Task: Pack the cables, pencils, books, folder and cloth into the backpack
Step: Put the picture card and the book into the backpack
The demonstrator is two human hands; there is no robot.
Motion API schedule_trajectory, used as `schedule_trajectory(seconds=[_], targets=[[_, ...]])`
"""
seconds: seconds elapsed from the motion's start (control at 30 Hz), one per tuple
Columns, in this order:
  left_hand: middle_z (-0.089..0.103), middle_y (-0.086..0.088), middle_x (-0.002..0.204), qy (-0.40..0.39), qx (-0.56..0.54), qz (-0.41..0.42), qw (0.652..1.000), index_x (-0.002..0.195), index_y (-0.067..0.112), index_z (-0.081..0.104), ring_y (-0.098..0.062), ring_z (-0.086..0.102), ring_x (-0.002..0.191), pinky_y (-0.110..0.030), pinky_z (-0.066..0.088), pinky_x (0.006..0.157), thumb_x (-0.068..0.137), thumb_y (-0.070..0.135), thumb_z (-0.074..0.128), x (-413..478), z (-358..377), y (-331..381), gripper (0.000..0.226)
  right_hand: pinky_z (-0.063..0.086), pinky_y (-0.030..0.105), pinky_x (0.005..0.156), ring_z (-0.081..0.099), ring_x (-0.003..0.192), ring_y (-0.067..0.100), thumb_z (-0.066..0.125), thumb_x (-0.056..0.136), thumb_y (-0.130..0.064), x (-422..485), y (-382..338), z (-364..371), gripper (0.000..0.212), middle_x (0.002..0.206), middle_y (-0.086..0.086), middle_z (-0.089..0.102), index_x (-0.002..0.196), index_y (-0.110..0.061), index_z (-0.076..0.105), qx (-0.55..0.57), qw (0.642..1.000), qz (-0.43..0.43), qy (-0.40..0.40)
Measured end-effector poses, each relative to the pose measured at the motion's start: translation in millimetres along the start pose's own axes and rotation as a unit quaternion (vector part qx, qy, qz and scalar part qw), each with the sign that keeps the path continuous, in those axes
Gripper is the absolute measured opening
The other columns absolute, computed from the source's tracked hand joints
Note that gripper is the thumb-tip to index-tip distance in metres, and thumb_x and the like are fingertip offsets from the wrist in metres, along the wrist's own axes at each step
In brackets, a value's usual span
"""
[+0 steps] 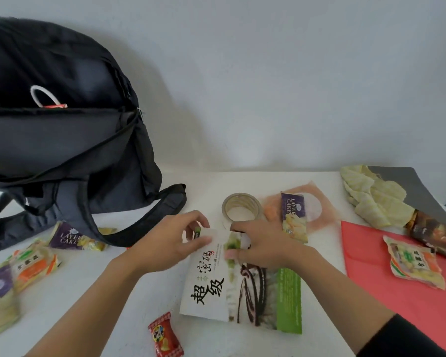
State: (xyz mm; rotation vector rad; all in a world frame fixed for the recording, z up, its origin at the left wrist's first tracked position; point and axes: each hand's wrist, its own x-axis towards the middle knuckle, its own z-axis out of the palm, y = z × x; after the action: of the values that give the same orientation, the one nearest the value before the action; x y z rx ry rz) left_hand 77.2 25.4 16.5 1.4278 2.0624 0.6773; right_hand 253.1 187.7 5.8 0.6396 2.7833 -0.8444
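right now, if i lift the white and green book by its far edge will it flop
The book looks thin and soft-covered, so it will likely sag. It seems light; the left hand pinches one corner, the right hand grips the far edge.

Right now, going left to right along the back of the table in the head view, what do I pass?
Black backpack → roll of tape → purple Layer Cake packet → yellow cloth.
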Motion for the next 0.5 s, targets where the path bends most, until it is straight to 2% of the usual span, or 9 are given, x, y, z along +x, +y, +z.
schedule_trajectory(seconds=[0.07,0.1,0.17,0.23,0.27,0.33,0.37,0.43,0.5], targets=[[0.069,0.008,0.097,0.05,-0.099,0.0,0.994,0.109,0.038,0.063,-0.006,0.061,0.085,-0.027,0.051,0.07,0.095,0.037,0.07,-0.7,-13.8,9.4,0.016,0.038,0.053,0.111,0.058,0.119,0.017,0.06,0.083,-0.071,1.4,1.4,-12.7,0.067,0.119,-0.013,0.065,0.131,-0.025,0.058,0.053,0.998,-0.01,0.04],[0.07,0.005,0.101,0.057,-0.151,-0.011,0.987,0.114,0.037,0.063,-0.008,0.064,0.088,-0.034,0.057,0.076,0.095,0.034,0.072,-2.0,-20.5,13.8,0.022,0.04,0.05,0.112,0.057,0.12,0.014,0.063,0.085,-0.067,1.4,-0.7,-18.8,0.065,0.125,-0.014,0.063,0.134,-0.024,0.058,0.096,0.993,-0.015,0.063],[0.075,0.003,0.107,0.08,-0.218,-0.045,0.972,0.12,0.035,0.064,-0.017,0.071,0.097,-0.046,0.06,0.089,0.093,0.032,0.074,-6.8,-35.3,22.6,0.03,0.04,0.03,0.109,0.052,0.118,0.006,0.067,0.093,-0.052,2.5,-9.6,-31.6,0.06,0.125,-0.02,0.055,0.141,-0.018,0.053,0.176,0.979,-0.014,0.101],[0.078,0.002,0.108,0.086,-0.262,-0.068,0.959,0.121,0.031,0.064,-0.02,0.076,0.097,-0.047,0.061,0.089,0.093,0.029,0.072,-14.0,-52.8,29.4,0.029,0.045,0.016,0.09,0.058,0.097,0.003,0.068,0.095,-0.04,7.0,-18.7,-41.4,0.041,0.101,-0.024,0.061,0.128,-0.018,0.058,0.252,0.956,-0.022,0.147],[0.078,0.001,0.108,0.08,-0.283,-0.073,0.953,0.122,0.028,0.063,-0.021,0.077,0.097,-0.046,0.061,0.089,0.094,0.027,0.07,-17.8,-59.9,32.4,0.029,0.047,0.019,0.089,0.063,0.094,0.004,0.069,0.095,-0.04,8.8,-24.4,-44.5,0.032,0.093,-0.021,0.066,0.118,-0.02,0.059,0.286,0.943,-0.029,0.169],[0.078,-0.001,0.111,0.085,-0.306,-0.064,0.946,0.125,0.022,0.061,-0.021,0.076,0.102,-0.041,0.059,0.092,0.095,0.024,0.068,-27.7,-76.3,37.4,0.031,0.048,0.033,0.1,0.068,0.106,0.012,0.07,0.093,-0.042,15.0,-39.7,-50.7,0.043,0.107,-0.013,0.074,0.129,-0.019,0.062,0.358,0.911,-0.034,0.202],[0.078,-0.002,0.112,0.102,-0.319,-0.051,0.941,0.125,0.02,0.062,-0.021,0.075,0.104,-0.04,0.058,0.093,0.095,0.024,0.066,-32.6,-83.6,39.3,0.031,0.05,0.035,0.1,0.07,0.107,0.014,0.071,0.093,-0.038,19.1,-47.5,-53.4,0.04,0.112,-0.008,0.075,0.126,-0.017,0.064,0.398,0.892,-0.039,0.211],[0.077,-0.005,0.115,0.153,-0.362,-0.029,0.919,0.126,0.017,0.062,-0.024,0.073,0.107,-0.039,0.057,0.091,0.093,0.026,0.064,-40.6,-96.7,42.0,0.034,0.054,0.035,0.09,0.075,0.1,0.019,0.071,0.094,-0.026,26.2,-65.0,-58.6,0.024,0.107,0.0,0.078,0.114,-0.012,0.069,0.491,0.842,-0.064,0.213],[0.076,-0.007,0.118,0.2,-0.408,-0.004,0.891,0.129,0.018,0.063,-0.028,0.074,0.106,-0.04,0.062,0.087,0.092,0.028,0.06,-47.0,-111.2,43.0,0.038,0.056,0.042,0.092,0.075,0.102,0.026,0.07,0.094,-0.022,36.2,-87.6,-63.5,0.024,0.108,0.007,0.078,0.113,-0.007,0.07,0.56,0.798,-0.089,0.202]])
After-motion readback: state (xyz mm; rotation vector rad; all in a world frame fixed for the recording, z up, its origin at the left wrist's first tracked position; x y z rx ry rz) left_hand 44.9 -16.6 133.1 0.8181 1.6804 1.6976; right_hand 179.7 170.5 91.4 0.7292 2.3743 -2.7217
